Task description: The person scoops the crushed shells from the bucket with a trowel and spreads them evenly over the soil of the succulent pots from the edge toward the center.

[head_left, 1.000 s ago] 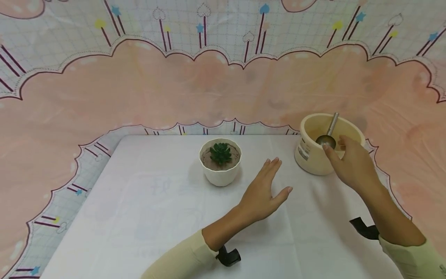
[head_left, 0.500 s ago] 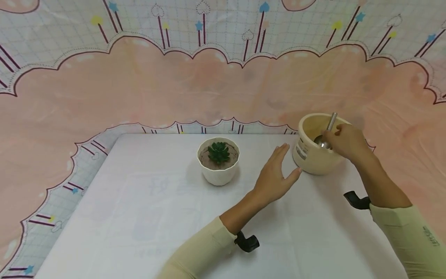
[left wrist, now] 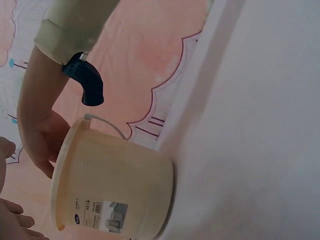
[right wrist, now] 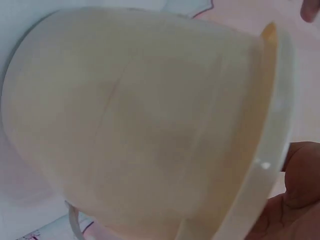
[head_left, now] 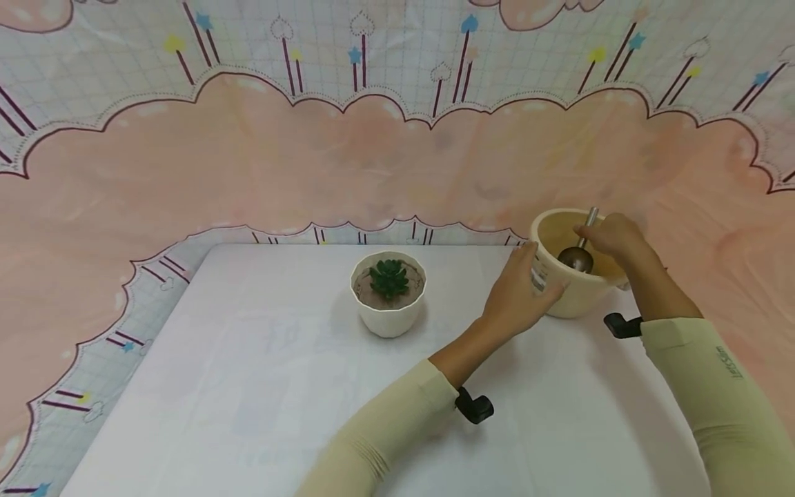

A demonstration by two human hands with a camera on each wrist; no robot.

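Observation:
A cream bucket (head_left: 574,300) stands upright at the table's far right corner. Inside it leans a metal ladle (head_left: 576,259), bowl down, its handle rising above the back rim. My right hand (head_left: 617,238) reaches over the bucket's right side, with fingers curled at the ladle's handle. My left hand (head_left: 518,290) is at the bucket's left front, fingers extended and thumb spread; whether it touches the wall is unclear. In the left wrist view, the bucket (left wrist: 120,185) shows its printed label. The bucket (right wrist: 140,120) hides most of my right hand (right wrist: 300,200) in the right wrist view.
A white pot (head_left: 390,321) holding a green succulent (head_left: 389,277) stands at the table's back middle, left of my left hand. The table (head_left: 248,386) has a white cover. Behind it hangs a patterned pink cloth (head_left: 310,166). A thin bucket handle (left wrist: 107,122) hangs at one side.
My left hand has moved right and away from me to the bucket's side. My right hand has shifted from the ladle's bowl up to its handle. The bucket and the pot stay in place.

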